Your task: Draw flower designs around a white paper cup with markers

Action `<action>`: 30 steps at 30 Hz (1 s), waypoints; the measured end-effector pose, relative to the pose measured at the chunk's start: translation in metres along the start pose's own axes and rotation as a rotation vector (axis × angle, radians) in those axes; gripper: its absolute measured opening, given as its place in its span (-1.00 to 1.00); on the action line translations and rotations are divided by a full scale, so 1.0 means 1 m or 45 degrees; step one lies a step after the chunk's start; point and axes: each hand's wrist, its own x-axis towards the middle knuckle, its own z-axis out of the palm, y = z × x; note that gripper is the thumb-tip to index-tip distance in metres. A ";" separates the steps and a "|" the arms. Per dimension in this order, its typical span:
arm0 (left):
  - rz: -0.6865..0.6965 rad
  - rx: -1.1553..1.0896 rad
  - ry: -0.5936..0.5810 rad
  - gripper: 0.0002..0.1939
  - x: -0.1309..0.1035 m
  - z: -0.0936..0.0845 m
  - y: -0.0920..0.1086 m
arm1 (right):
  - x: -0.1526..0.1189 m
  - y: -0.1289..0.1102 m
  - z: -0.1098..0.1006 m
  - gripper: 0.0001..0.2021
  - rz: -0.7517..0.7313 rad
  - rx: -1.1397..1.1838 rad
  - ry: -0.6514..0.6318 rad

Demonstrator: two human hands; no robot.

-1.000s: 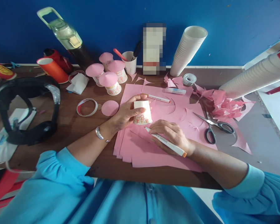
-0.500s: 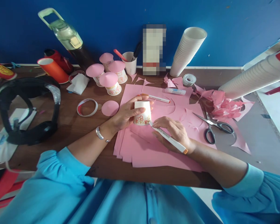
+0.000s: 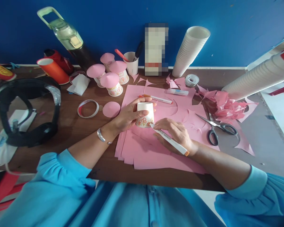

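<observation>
My left hand point(image 3: 130, 115) is closed around a small white paper cup point(image 3: 145, 107), thumb on its front and fingers behind. Red and orange flowers are drawn along the cup's lower band. A white marker with an orange end point(image 3: 171, 142) rests in my right hand point(image 3: 175, 130), its tip touching the cup near the lower right. Beneath both hands lie stacked pink paper sheets point(image 3: 144, 154). Another marker point(image 3: 162, 100) lies on the paper just behind the cup. Left of the cup is a pink paper disc point(image 3: 111, 109).
Several decorated cups with pink cone tops point(image 3: 110, 80) stand behind, near a pen cup point(image 3: 132, 64). Scissors point(image 3: 215, 126) and pink scraps point(image 3: 227, 105) lie at right. Tall cup stacks point(image 3: 191, 50), a tape roll point(image 3: 88, 108), a bottle point(image 3: 68, 37) and a black headgear frame point(image 3: 54, 108) surround the work.
The cup has turned and shifted slightly to the right in my left hand. My right hand and the marker stay almost in place, the tip still at the cup.
</observation>
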 end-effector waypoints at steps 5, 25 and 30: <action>0.003 -0.025 -0.013 -0.42 0.000 0.001 0.000 | 0.000 0.000 0.000 -0.81 0.017 -0.012 -0.004; -0.006 0.060 -0.005 -0.36 -0.003 -0.003 -0.003 | 0.001 0.000 -0.001 -0.74 0.017 0.034 -0.039; 0.011 0.038 -0.004 -0.40 -0.002 0.000 0.000 | 0.000 -0.001 -0.001 -0.74 -0.001 0.037 -0.026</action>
